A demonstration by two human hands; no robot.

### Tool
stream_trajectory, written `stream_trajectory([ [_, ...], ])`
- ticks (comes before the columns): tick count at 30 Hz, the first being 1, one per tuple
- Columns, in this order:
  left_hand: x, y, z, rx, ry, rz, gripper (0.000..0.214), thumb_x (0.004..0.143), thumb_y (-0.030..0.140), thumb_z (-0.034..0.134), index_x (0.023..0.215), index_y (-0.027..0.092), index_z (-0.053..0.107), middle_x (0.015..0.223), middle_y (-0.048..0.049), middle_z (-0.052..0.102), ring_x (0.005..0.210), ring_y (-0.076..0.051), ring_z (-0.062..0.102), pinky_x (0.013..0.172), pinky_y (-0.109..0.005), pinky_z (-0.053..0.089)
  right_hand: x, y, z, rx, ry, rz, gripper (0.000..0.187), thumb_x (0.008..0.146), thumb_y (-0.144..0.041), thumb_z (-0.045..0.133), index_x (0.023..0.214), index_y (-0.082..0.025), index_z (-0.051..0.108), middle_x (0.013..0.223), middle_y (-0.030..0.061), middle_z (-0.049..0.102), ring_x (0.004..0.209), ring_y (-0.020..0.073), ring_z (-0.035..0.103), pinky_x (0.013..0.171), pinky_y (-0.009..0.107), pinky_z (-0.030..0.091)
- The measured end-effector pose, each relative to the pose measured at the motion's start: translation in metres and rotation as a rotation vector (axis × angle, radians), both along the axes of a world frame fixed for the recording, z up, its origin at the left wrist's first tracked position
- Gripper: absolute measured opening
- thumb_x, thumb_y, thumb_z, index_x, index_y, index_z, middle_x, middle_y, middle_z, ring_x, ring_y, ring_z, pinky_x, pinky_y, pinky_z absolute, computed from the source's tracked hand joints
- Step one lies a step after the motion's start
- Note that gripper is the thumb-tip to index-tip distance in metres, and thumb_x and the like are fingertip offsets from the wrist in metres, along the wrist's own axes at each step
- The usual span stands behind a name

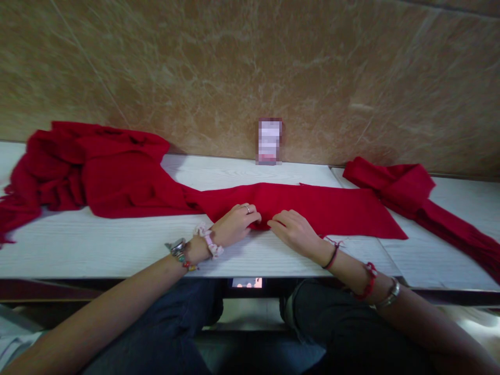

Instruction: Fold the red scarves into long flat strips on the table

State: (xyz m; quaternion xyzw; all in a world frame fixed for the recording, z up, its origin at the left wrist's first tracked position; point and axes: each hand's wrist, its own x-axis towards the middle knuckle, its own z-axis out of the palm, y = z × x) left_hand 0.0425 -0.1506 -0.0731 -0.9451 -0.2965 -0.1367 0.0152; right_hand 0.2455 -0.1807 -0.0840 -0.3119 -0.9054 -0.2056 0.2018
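Note:
A long strip of red cloth [332, 203] lies across the white table in front of me, its middle part spread flat. On its near edge my left hand [236, 224] has its fingers bent and pinched together over the fabric. A short gap to the right, my right hand [297, 234] is closed at the same edge, with curled fingers hiding its fingertips. To the left, the fabric runs into a crumpled red heap [113, 177]. Loose threads show beside my right wrist.
Another red cloth [406, 187], folded over and trailing off, lies at the right. A phone-like item [269, 140] with a blurred-out face leans on the brown marble-patterned wall [195, 73]. The white tabletop [117, 250] has a seam at right. Below its near edge is a lit screen [247, 283].

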Motion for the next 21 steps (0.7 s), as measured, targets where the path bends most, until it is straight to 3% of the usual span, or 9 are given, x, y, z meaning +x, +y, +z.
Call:
stream_trajectory([
  [8, -0.001, -0.001, -0.001, 0.255, 0.104, -0.072, 0.009, 0.081, 0.014, 0.052, 0.077, 0.017, 0.059, 0.076, -0.0014, 0.055, 0.070, -0.014, 0.049, 0.066, -0.028, 0.034, -0.001, 0.002, -0.006, -0.048, 0.044, -0.035, 0.020, 0.085, -0.011, 0.046, 0.069, -0.015, 0.057, 0.068, 0.0034, 0.054, 0.066, 0.0158, 0.041, 0.061, 0.028, 0.030],
  [12, 0.000, -0.001, 0.000, 0.273, 0.120, -0.081, 0.010, 0.080, 0.014, 0.052, 0.074, 0.017, 0.059, 0.075, -0.0017, 0.054, 0.070, -0.014, 0.049, 0.065, -0.027, 0.034, -0.002, 0.000, -0.004, -0.096, 0.063, -0.065, 0.019, 0.085, -0.011, 0.045, 0.072, -0.015, 0.059, 0.071, 0.0040, 0.055, 0.068, 0.0162, 0.042, 0.064, 0.028, 0.032],
  [17, -0.001, -0.002, -0.002, 0.164, 0.084, -0.049, 0.011, 0.080, 0.013, 0.051, 0.083, 0.017, 0.061, 0.083, -0.0033, 0.058, 0.077, -0.015, 0.052, 0.072, -0.027, 0.036, -0.003, 0.000, -0.003, -0.123, 0.065, -0.036, 0.016, 0.085, -0.010, 0.046, 0.086, -0.014, 0.062, 0.080, 0.0055, 0.059, 0.074, 0.0167, 0.045, 0.066, 0.028, 0.032],
  [21, -0.009, 0.011, 0.018, -0.145, -0.003, -0.151, 0.015, 0.082, 0.025, 0.052, 0.091, 0.016, 0.060, 0.087, -0.0018, 0.063, 0.080, -0.012, 0.056, 0.076, -0.023, 0.038, -0.005, 0.000, -0.004, -0.162, 0.108, -0.108, 0.017, 0.084, -0.010, 0.047, 0.079, -0.015, 0.063, 0.075, 0.0048, 0.058, 0.071, 0.0159, 0.045, 0.065, 0.029, 0.030],
])
